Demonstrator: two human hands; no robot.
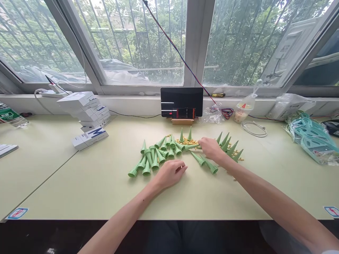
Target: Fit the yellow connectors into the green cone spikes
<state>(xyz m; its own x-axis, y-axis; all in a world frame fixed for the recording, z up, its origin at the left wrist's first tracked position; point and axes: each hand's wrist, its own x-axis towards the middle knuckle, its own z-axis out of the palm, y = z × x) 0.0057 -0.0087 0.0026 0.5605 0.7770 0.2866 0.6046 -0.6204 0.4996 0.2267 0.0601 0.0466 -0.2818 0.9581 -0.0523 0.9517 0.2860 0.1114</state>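
Note:
My left hand [171, 173] rests on the table just in front of a pile of green plastic watering spikes [148, 157], its fingers curled in and thumb against them. What those fingers hold, if anything, is hidden. Farther forward, my right hand [211, 149] is closed at the tip of a green watering spike [192, 147] that points left. Small yellow pieces [186, 141] lie heaped behind that spike. Two loose spikes [210, 164] lie just below my right hand. To its right, several spikes [226, 144] stand upright among more yellow pieces.
A phone [184, 113] on a small stand leans before a dark screen [182, 97] at the back. White boxes [90, 109] are stacked at left. On the right lie a coiled white cable [253, 129], a bagged cup [242, 111] and bagged teal plastic parts [311, 135].

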